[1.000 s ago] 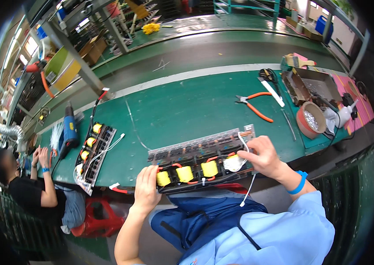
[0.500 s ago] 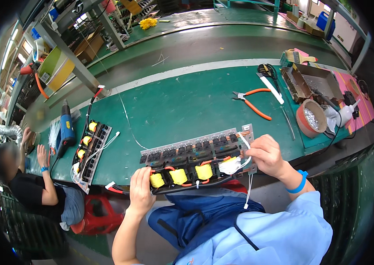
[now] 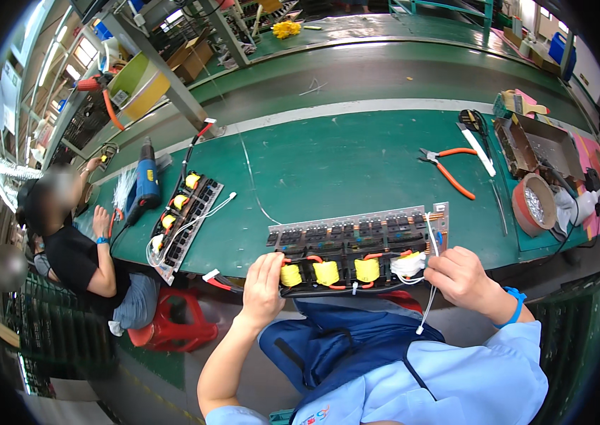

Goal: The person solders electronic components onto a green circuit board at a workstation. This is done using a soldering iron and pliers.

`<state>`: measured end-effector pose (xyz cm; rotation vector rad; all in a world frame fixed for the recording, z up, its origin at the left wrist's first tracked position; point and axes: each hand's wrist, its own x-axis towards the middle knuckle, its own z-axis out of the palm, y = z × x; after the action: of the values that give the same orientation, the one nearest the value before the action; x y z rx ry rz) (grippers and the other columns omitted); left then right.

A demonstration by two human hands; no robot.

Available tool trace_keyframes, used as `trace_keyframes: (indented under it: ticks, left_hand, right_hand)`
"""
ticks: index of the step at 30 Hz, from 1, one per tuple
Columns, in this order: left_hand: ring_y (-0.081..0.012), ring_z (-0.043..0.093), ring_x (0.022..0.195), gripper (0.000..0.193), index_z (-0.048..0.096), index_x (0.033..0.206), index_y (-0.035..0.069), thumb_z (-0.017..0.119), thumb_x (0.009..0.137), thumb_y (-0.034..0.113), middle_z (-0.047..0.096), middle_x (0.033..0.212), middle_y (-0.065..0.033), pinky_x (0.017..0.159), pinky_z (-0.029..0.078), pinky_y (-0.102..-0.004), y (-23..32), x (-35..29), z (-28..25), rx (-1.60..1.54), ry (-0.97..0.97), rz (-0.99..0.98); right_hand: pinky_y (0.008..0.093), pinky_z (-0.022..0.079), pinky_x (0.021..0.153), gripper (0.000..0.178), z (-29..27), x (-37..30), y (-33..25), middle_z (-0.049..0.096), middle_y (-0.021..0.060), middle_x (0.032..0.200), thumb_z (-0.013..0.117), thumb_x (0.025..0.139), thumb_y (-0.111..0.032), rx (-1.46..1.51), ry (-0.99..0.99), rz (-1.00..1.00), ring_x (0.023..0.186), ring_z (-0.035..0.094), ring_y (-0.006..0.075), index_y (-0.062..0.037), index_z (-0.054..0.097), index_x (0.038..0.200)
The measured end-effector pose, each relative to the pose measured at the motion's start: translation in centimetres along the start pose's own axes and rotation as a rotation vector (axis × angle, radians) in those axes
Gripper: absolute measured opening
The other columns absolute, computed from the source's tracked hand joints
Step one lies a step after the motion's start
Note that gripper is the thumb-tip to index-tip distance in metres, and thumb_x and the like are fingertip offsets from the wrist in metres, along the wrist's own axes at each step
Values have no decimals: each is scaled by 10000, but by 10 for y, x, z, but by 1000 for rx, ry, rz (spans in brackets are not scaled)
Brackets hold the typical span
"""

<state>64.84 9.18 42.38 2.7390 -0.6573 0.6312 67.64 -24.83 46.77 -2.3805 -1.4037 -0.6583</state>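
Right now, closest in, the person's left hand (image 3: 263, 287) grips the near left edge of a long dark circuit board with yellow wound coils and orange wires (image 3: 356, 248), thumb on top and fingers curled under. The board sits at the near edge of the green work table (image 3: 328, 163), partly sticking out over the person's lap. The right hand (image 3: 459, 280) is at the board's right end, fingers pinched tight on a thin white plastic tie (image 3: 430, 283) that runs up over the board and hangs down below the hand. It looks like the tie is being fastened around a white bundle beside the last coil. The next move likely needs a steady pull while the left hand keeps the board from sliding.

Farther back lie orange-handled pliers (image 3: 445, 166) and a round brown tub of small metal bits (image 3: 535, 205). To the left, a second board with yellow coils (image 3: 186, 216) and a blue power tool (image 3: 147, 180) rest near another seated person.
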Motion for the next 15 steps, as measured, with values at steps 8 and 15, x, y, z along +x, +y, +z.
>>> trace_keyframes:
  ticks: [8,15]
  left_hand:
    - [-325,448,1013,607,428,1090,-49,516,490,-74,475,1071,-167,879,357,-385,4,2,-1,-1,4,-7]
    - [-341,436,1019,618,424,1082,-47,526,473,-78,473,1075,-172,885,352,-400,-1,-6,3,37,41,4]
  right_hand:
    - [256,354,466,160,6,6,-14,499,23,692,566,529,-75,-48,32,-20,565,451,139,-51,535,684]
    - [242,325,464,134,14,4,-17,484,-8,653,566,552,-100,-90,154,-16,547,441,117,-70,548,682]
